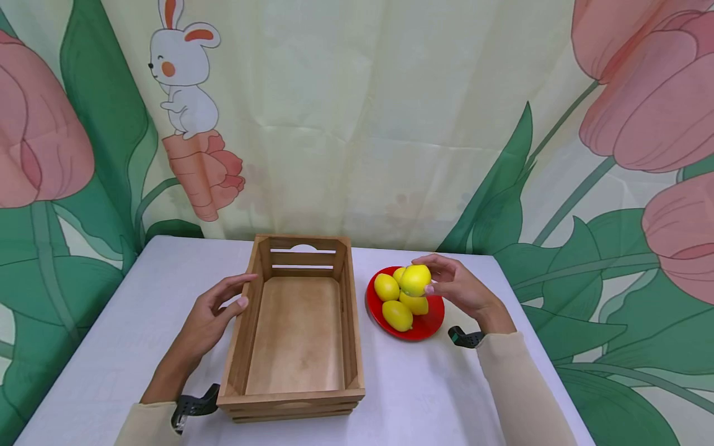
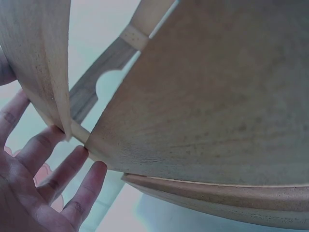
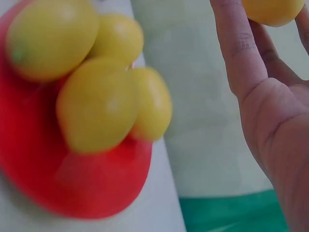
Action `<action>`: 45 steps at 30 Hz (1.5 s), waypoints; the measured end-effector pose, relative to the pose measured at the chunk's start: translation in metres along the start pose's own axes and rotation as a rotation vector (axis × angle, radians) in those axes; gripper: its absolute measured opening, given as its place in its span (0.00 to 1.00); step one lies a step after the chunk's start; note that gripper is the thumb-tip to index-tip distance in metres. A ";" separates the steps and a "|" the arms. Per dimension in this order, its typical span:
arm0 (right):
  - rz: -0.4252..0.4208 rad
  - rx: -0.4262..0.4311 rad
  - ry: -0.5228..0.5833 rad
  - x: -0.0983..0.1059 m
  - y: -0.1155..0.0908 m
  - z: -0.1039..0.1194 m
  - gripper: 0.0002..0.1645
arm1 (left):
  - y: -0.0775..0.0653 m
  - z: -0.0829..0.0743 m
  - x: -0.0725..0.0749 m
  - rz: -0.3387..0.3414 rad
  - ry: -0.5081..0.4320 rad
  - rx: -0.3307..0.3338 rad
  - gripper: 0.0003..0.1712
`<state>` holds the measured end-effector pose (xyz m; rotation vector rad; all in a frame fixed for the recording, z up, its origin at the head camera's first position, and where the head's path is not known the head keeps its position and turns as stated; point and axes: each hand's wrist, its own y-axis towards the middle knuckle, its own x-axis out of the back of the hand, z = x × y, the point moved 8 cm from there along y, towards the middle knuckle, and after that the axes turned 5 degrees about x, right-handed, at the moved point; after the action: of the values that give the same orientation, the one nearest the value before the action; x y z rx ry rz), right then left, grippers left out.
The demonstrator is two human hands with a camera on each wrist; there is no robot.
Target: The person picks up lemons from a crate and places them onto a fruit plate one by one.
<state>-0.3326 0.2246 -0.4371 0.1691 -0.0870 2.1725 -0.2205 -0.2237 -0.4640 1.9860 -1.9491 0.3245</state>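
My right hand [image 1: 460, 285] pinches a yellow lemon [image 1: 416, 280] between thumb and fingers, above a red plate [image 1: 429, 325]. In the right wrist view the held lemon [image 3: 277, 10] shows at the top edge, partly cut off. Several other lemons [image 1: 397, 316] lie on the plate, close together. My left hand [image 1: 209, 316] is at the left wall of a wooden crate [image 1: 304, 334], its fingertips at the top rim. The left wrist view has the fingers [image 2: 72, 169] fairly straight, with their tips against the slats. Nothing lies in the crate.
The crate and plate stand side by side on a white-covered table [image 1: 139, 310]. Behind the table hangs a curtain [image 1: 379, 124] printed with tulips and a rabbit. A dark band [image 1: 195, 406] is on the left wrist, another band [image 1: 465, 337] on the right.
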 end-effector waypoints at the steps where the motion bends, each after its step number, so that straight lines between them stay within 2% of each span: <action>1: -0.013 -0.015 -0.006 0.003 -0.002 -0.004 0.38 | 0.000 0.001 0.000 0.001 0.002 0.001 0.24; 9: -0.109 -0.107 -0.037 0.027 -0.018 -0.033 0.41 | 0.000 0.003 0.001 0.006 0.001 0.006 0.24; 15: -0.151 -0.136 -0.058 0.040 -0.025 -0.042 0.42 | 0.000 0.002 0.001 0.008 -0.012 0.004 0.23; 20: -0.168 -0.156 -0.128 0.049 -0.027 -0.046 0.43 | 0.000 0.001 0.001 0.010 -0.010 -0.007 0.24; 25: -0.159 -0.175 -0.237 0.055 -0.028 -0.048 0.40 | 0.000 0.000 0.001 0.010 -0.013 -0.015 0.24; 35: -0.115 -0.177 -0.578 0.058 -0.017 -0.033 0.32 | 0.000 -0.002 0.002 0.011 -0.009 -0.020 0.24; 38: -0.088 -0.182 -0.646 0.055 -0.011 -0.029 0.30 | 0.000 -0.001 0.001 0.016 -0.012 -0.023 0.24; 45: -0.058 -0.252 -0.746 0.049 0.002 -0.027 0.28 | 0.001 0.000 0.001 0.011 -0.011 -0.024 0.24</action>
<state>-0.3647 0.2665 -0.4564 0.8140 -0.7600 1.9141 -0.2213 -0.2246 -0.4637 1.9664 -1.9620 0.2925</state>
